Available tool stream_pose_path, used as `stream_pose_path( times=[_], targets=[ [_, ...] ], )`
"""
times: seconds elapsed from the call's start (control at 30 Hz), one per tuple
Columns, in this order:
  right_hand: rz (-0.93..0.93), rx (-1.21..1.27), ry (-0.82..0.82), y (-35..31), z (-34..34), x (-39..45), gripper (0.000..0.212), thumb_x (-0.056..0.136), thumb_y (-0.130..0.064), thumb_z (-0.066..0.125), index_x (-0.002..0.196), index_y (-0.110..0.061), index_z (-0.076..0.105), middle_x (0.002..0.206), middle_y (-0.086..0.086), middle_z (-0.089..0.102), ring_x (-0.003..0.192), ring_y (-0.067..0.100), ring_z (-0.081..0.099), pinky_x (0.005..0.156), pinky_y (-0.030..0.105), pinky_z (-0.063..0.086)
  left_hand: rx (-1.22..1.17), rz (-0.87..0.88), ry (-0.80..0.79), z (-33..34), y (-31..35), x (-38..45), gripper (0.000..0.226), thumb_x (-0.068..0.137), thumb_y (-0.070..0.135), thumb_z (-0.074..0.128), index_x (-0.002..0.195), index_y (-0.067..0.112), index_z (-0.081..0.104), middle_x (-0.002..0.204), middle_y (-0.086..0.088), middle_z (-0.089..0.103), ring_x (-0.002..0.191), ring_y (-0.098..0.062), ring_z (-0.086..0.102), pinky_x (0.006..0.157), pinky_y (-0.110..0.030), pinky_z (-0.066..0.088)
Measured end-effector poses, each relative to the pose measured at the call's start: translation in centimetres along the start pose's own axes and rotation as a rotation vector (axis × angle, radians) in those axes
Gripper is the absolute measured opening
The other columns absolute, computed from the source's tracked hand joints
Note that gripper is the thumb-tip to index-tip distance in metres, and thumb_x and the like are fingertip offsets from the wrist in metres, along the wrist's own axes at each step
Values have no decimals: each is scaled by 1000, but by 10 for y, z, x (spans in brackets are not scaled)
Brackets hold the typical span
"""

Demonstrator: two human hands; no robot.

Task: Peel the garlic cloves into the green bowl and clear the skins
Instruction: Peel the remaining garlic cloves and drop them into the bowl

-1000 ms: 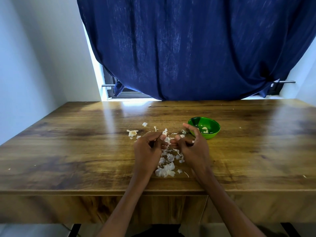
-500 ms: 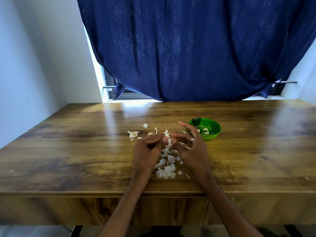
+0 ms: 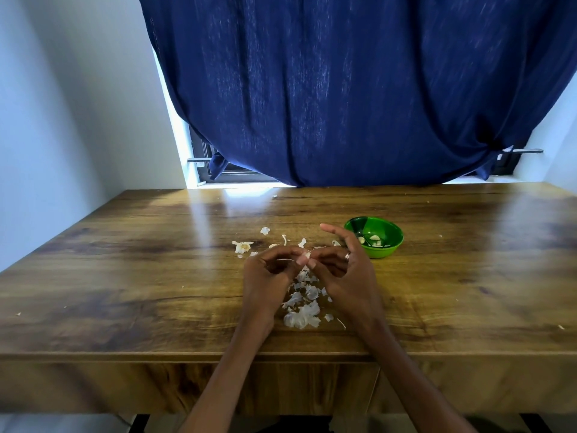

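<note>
**Wooden table and what lies on it**

A glossy wooden table (image 3: 125,276) with dark grain patches fills the lower half of the frame; its front edge runs across the lower part; a green bowl (image 3: 387,250) stands on it right of centre, with a few pale peeled cloves (image 3: 374,237) inside; papery white garlic skins (image 3: 301,317) lie heaped at centre, with looser scraps scattered above and to the left, among them a larger piece (image 3: 243,246); tiny flecks lie near the left and right edges.
</note>
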State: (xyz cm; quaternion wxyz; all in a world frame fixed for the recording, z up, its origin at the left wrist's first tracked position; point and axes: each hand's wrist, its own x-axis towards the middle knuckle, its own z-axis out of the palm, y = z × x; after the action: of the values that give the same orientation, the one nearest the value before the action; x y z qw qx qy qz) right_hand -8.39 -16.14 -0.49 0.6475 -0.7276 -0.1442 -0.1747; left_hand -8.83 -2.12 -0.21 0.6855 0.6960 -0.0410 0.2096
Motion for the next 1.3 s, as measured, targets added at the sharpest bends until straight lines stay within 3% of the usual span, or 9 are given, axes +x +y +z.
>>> stream_pose_path(
  times=[0.17,0.33,0.6,0.73,0.93,1.13,1.3],
  targets=[
    [79,92,-59,-4,-3,0,57,91,-5,73,136,-32,51,103,0,76,97,4,73,74,15,57,45,25,-28,0,0,0,17,84,3,77,98,12,76,89,7,77,87,-8,73,72,-21,57],
    [106,100,-135,-4,-2,0,65,89,3,71,140,-28,45,102,0,79,103,2,72,80,10,52,146,94,-46,0,-1,1,17,85,3,76,98,15,74,91,16,71,93,-6,69,78,-26,58],
    [154,157,-176,-5,-4,1,57,88,-8,74,136,-27,50,103,10,76,99,12,74,80,19,57,62,16,-124,0,0,0,14,88,8,74,84,20,68,89,5,72,88,-10,69,67,-19,53],
    [160,167,-154,-7,-4,1,60,86,-8,77,137,-27,50,103,6,77,96,13,75,76,22,59,31,17,-134,-3,2,0,13,88,7,74,82,18,69,90,-3,74,90,-17,72,70,-25,58],
    [163,161,-158,-5,-4,2,56,90,-9,74,137,-28,51,107,7,76,100,12,74,77,23,59,20,1,-157,-2,4,0,12,89,9,72,84,19,69,87,7,73,84,-8,70,65,-20,52],
    [214,273,-181,-2,-4,4,58,90,-5,73,140,-24,50,111,14,75,106,24,73,90,36,60,-74,-18,-159,-6,8,0,9,92,1,67,87,9,68,84,7,71,77,-10,68,57,-21,49],
    [228,361,-166,-3,-5,4,52,91,-6,68,139,-19,50,107,17,76,105,26,74,89,32,59,-50,-16,-187,-5,7,0,7,91,5,69,88,12,68,87,7,70,79,-7,67,58,-21,49]
  ],
)
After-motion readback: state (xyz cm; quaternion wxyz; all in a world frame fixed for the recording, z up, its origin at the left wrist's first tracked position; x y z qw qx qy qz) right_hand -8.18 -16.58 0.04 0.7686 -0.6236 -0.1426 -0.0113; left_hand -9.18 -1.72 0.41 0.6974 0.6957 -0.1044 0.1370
